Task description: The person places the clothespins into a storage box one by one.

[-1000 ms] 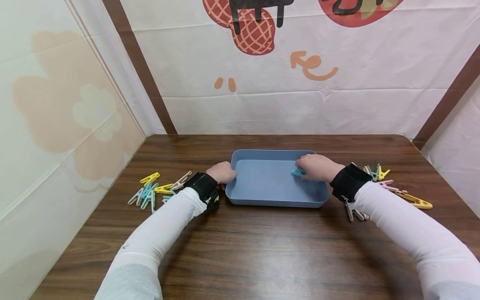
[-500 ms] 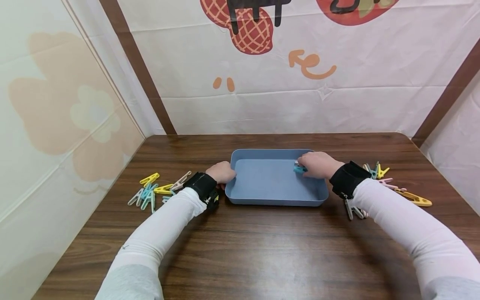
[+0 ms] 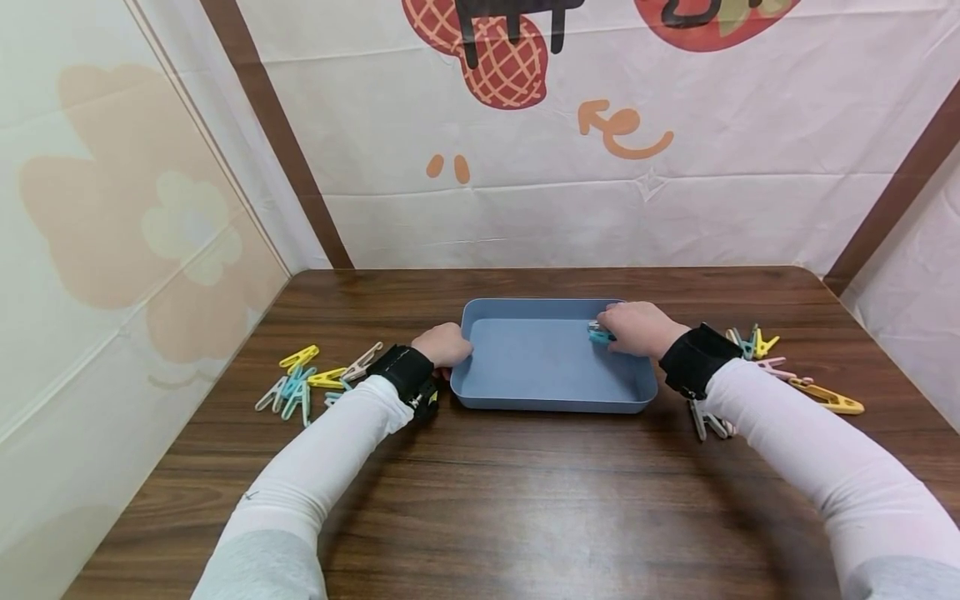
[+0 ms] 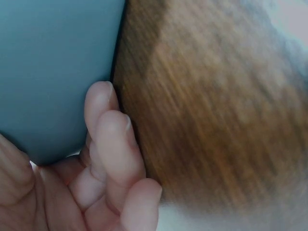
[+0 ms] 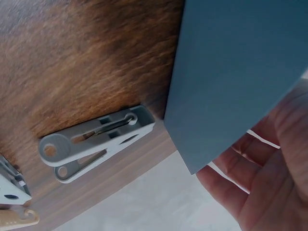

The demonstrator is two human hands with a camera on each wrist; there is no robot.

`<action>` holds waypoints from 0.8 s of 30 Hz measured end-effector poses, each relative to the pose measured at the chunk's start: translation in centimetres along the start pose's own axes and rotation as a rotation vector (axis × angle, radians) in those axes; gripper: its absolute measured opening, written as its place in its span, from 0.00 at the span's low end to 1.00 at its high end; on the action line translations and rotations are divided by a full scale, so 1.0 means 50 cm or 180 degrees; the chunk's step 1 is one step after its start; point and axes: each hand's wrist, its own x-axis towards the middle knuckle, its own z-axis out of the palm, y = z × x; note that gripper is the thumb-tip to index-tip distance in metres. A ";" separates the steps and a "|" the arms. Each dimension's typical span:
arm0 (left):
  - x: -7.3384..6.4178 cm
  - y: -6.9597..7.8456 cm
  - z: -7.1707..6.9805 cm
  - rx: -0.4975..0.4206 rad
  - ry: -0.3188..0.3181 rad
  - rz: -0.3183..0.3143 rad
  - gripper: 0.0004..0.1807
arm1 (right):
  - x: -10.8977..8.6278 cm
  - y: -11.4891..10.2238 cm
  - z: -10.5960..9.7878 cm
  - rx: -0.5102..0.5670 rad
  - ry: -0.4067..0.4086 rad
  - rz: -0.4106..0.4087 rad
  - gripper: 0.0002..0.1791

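Observation:
A shallow blue tray [image 3: 540, 407] sits mid-table. My left hand [image 3: 442, 343] grips its left end; in the left wrist view, the fingers [image 4: 120, 149] curl along the outside of the tray wall [image 4: 48, 72]. My right hand [image 3: 639, 327] reaches over the tray's right end and pinches a light blue clothespin [image 3: 600, 335] with a metal spring, low inside the tray. In the right wrist view, the tray wall [image 5: 231, 86] hides that clothespin, and the right-hand fingers bend behind its rim. A grey clothespin [image 5: 96, 139] lies on the table beside the wall.
Left of the tray lies a loose pile of yellow, blue and pale clothespins [image 3: 296, 382]. To the right, partly behind the right forearm, are more clothespins, including a large yellow one [image 3: 828, 400]. A printed cloth [image 3: 480, 225] hangs behind the wooden table [image 3: 525, 500].
The right hand has shifted slightly up and away within the tray, and the light blue clothespin has turned and moved with it. The left hand stays at the tray's left end.

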 end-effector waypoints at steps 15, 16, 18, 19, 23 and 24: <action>-0.002 0.002 -0.006 -0.0022 -0.0061 0.0024 0.15 | -0.015 0.009 -0.020 0.0154 0.0230 0.0064 0.12; -0.002 0.002 -0.006 -0.0021 -0.0059 0.0027 0.15 | -0.019 0.012 -0.025 0.0199 0.0293 0.0081 0.11; -0.001 0.002 -0.005 -0.0025 -0.0049 0.0031 0.15 | -0.028 0.021 -0.036 0.0285 0.0415 0.0126 0.10; -0.001 0.001 -0.005 -0.0026 -0.0046 0.0029 0.15 | -0.033 0.026 -0.042 0.0326 0.0464 0.0154 0.10; 0.003 -0.002 0.000 -0.0013 -0.0030 0.0028 0.14 | -0.058 0.050 -0.063 0.0490 0.0519 0.0367 0.09; 0.004 -0.003 0.001 -0.0009 -0.0030 0.0029 0.14 | -0.066 0.055 -0.067 0.0505 0.0510 0.0422 0.09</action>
